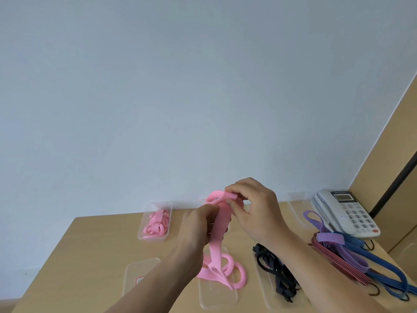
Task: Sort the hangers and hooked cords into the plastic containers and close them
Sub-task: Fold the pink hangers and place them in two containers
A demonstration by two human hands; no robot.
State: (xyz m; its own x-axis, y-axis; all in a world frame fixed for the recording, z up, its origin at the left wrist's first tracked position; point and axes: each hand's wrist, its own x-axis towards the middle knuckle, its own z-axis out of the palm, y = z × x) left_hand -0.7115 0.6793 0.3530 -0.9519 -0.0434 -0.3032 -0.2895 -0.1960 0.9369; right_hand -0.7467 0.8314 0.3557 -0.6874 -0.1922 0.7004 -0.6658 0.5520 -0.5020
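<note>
**Pink hanger strip held up between both hands over the table**

A long, flat pink plastic hanger strip [217, 238] with a matte, slightly rubbery look stands almost upright above the middle of the light wood-grain table [90, 256]. The left hand [197, 224] curls its fingers round the middle of the strip. The right hand [257, 211] pinches the top end, which is bent over into a curve. The strip's lower end widens into several round pink loops [232, 267] that hang just over a flat, clear plastic lid [216, 299] near the front edge.

On the far left, a clear rectangular plastic container [153, 237] holds a heap of similar pink hangers [156, 222]. On the near left lies another clear lid [144, 267] with a small red label; its writing is too small to read.

Right of centre, a tangle of black straps [277, 276] rests on a further clear plastic piece. Beyond it, at the right, lies a bundle of flat, striped elastic cords in purple, dark red and blue [352, 260], ending in dark metal hooks [374, 292]. A white push-button desk telephone [347, 213] sits at the far right; its markings cannot be read.
</note>
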